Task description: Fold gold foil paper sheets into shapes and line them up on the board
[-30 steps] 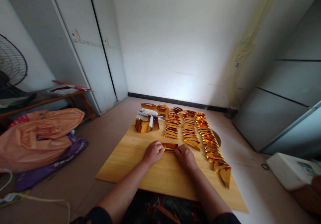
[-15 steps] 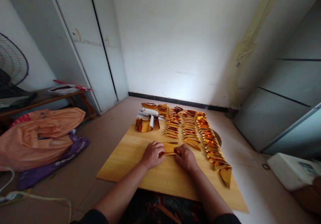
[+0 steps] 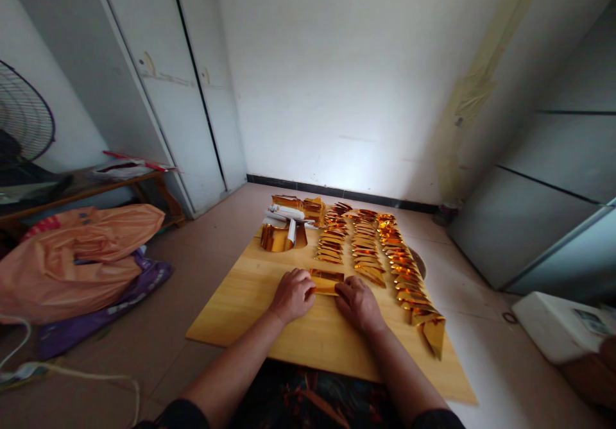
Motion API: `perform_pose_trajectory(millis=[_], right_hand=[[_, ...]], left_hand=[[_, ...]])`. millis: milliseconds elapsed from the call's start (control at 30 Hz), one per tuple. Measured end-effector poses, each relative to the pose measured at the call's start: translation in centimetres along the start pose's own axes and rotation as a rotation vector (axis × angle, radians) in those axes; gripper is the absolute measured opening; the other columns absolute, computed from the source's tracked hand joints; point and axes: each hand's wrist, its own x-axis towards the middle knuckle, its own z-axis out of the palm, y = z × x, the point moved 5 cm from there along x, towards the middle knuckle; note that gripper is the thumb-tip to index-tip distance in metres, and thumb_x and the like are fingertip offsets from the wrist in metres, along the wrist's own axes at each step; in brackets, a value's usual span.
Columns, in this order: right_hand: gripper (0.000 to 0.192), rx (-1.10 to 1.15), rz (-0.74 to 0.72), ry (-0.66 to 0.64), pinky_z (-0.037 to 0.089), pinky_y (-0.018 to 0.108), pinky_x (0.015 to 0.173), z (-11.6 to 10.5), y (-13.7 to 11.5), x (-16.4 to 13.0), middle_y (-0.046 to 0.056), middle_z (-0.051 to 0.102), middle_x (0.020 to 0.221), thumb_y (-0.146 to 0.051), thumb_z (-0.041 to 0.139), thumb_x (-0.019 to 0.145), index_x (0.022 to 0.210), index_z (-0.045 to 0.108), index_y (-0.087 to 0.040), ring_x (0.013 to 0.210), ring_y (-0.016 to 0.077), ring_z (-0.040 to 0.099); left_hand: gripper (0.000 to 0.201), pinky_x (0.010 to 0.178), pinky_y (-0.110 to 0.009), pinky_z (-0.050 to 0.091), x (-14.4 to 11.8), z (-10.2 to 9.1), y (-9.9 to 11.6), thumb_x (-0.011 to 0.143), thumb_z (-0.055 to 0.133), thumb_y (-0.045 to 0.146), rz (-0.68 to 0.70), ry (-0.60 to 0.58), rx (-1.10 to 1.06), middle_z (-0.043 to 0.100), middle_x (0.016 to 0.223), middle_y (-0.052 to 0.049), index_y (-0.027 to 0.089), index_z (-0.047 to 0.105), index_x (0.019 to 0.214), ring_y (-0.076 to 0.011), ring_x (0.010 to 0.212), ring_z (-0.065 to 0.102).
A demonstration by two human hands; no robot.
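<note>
Pale floor tiles and a bare white wall frame the wooden desk [image 3: 289,333] I am looking down on. At its middle lies a gold foil sheet [image 3: 326,281], flat on the wood, and both my hands pin it: my left hand [image 3: 293,295] has its fingers pressed together on the sheet's left edge, my right hand [image 3: 359,302] has its fingers clamped on the right edge. Just beyond it stand three rows of folded gold pieces [image 3: 366,252], the rightmost running close past my right wrist. A curled foil roll [image 3: 279,236] sits at the far left corner. Well apart, an orange plastic bag [image 3: 77,256] lies on the floor.
</note>
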Motion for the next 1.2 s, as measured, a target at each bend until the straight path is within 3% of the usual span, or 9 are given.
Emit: perform_pose_trajectory(millis=[167, 333, 467, 600, 800, 967, 1200], right_hand=[[0.018, -0.036, -0.017, 0.004, 0.038, 0.026, 0.08, -0.3, -0.3, -0.2, 0.006, 0.055, 0.092, -0.026, 0.052, 0.086, 0.093, 0.067, -0.022, 0.087, 0.017, 0.051], [0.018, 0.114, 0.003, 0.042, 0.041, 0.025, 0.079, -0.1, 0.5, -0.3, 0.005, 0.057, 0.094, -0.03, 0.053, 0.086, 0.097, 0.065, -0.022, 0.086, 0.0155, 0.054], [0.022, 0.207, 0.032, 0.058, 0.042, 0.022, 0.072, 0.1, 1.0, -0.1, 0.003, 0.058, 0.085, -0.03, 0.047, 0.09, 0.083, 0.066, -0.021, 0.078, 0.013, 0.055], [0.027, 0.138, 0.1, 0.072, 0.039, 0.02, 0.068, 0.1, 0.9, 0.2, 0.003, 0.058, 0.078, -0.027, 0.045, 0.09, 0.072, 0.063, -0.019, 0.074, 0.0123, 0.055], [0.024, -0.018, 0.237, 0.061, 0.035, 0.02, 0.064, -0.2, 0.3, 0.9, 0.003, 0.059, 0.074, -0.023, 0.047, 0.089, 0.071, 0.061, -0.017, 0.068, 0.011, 0.055], [0.019, -0.094, 0.325, 0.023, 0.033, 0.021, 0.062, -0.2, 0.4, 1.3, 0.002, 0.061, 0.075, -0.023, 0.052, 0.085, 0.071, 0.062, -0.018, 0.068, 0.0113, 0.056], [0.016, -0.125, 0.386, -0.041, 0.033, 0.022, 0.061, 0.1, 0.7, 1.7, 0.003, 0.064, 0.078, -0.025, 0.053, 0.084, 0.074, 0.063, -0.018, 0.071, 0.0127, 0.058]], left_hand=[[0.012, 0.08, -0.033, 0.042, 0.0, 0.0, 0.1, 0.074, 0.059, 0.017, 0.001, -0.011, 0.006, 0.062, 0.09, -0.004, 0.021, 0.067, 0.082, -0.0186, 0.088, 0.052], [0.013, 0.08, -0.034, 0.042, 0.0, 0.2, -0.2, 0.075, 0.06, 0.019, 0.01, 0.005, -0.014, 0.063, 0.091, -0.004, 0.02, 0.069, 0.083, -0.019, 0.089, 0.053], [0.014, 0.08, -0.033, 0.042, 0.1, 0.4, -0.5, 0.076, 0.058, 0.018, 0.015, 0.002, -0.041, 0.063, 0.089, -0.004, 0.021, 0.071, 0.082, -0.0185, 0.087, 0.053], [0.016, 0.08, -0.032, 0.042, 0.5, 0.5, -1.0, 0.079, 0.055, 0.018, -0.028, -0.002, -0.093, 0.065, 0.087, -0.004, 0.021, 0.071, 0.079, -0.0178, 0.087, 0.055], [0.017, 0.076, -0.027, 0.043, 1.5, 1.3, -2.2, 0.08, 0.055, 0.021, -0.213, -0.03, -0.166, 0.065, 0.079, -0.003, 0.019, 0.071, 0.073, -0.0156, 0.081, 0.057], [0.016, 0.073, -0.025, 0.041, 1.9, 1.5, -2.1, 0.078, 0.055, 0.017, -0.291, -0.059, -0.09, 0.063, 0.076, -0.002, 0.019, 0.068, 0.069, -0.0147, 0.079, 0.056], [0.012, 0.073, -0.027, 0.04, 2.0, 1.6, -1.6, 0.079, 0.053, 0.02, -0.28, -0.092, 0.086, 0.062, 0.08, -0.003, 0.019, 0.06, 0.07, -0.0164, 0.082, 0.055]])
